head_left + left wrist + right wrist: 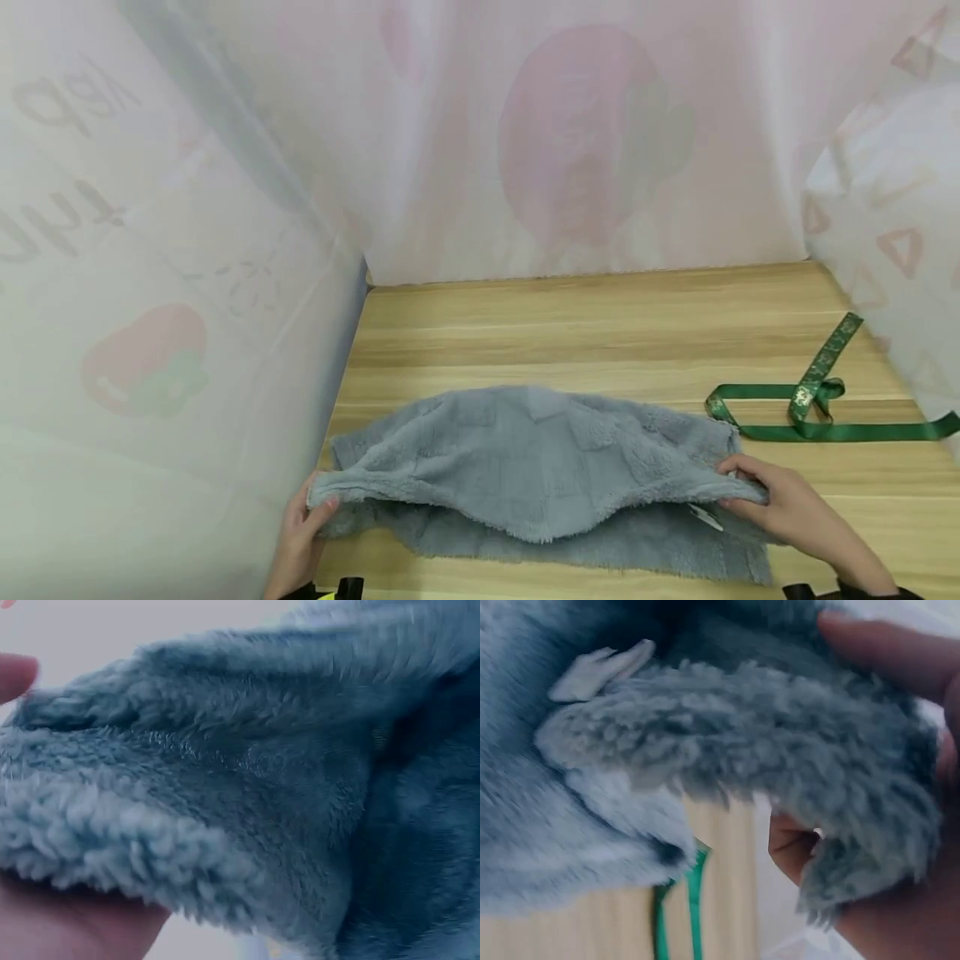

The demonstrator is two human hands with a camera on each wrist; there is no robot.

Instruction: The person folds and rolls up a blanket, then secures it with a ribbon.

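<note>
A fluffy grey towel (536,467) lies on the wooden table (600,325), its upper layer lifted and sagging forward between both hands. My left hand (303,525) pinches the towel's left corner beside the left wall. In the left wrist view the plush grey towel (247,787) fills the frame, with the palm below it and a fingertip (15,675) above. My right hand (780,504) grips the right corner. The right wrist view shows the grey towel (727,742) and its small white label (600,671) held between curled fingers (900,652).
A green ribbon (806,404) with gold print lies looped on the table at the right, near the right wall; the ribbon (679,907) also shows under the towel in the right wrist view. Translucent white sheets with pink prints enclose the table on the left, back and right.
</note>
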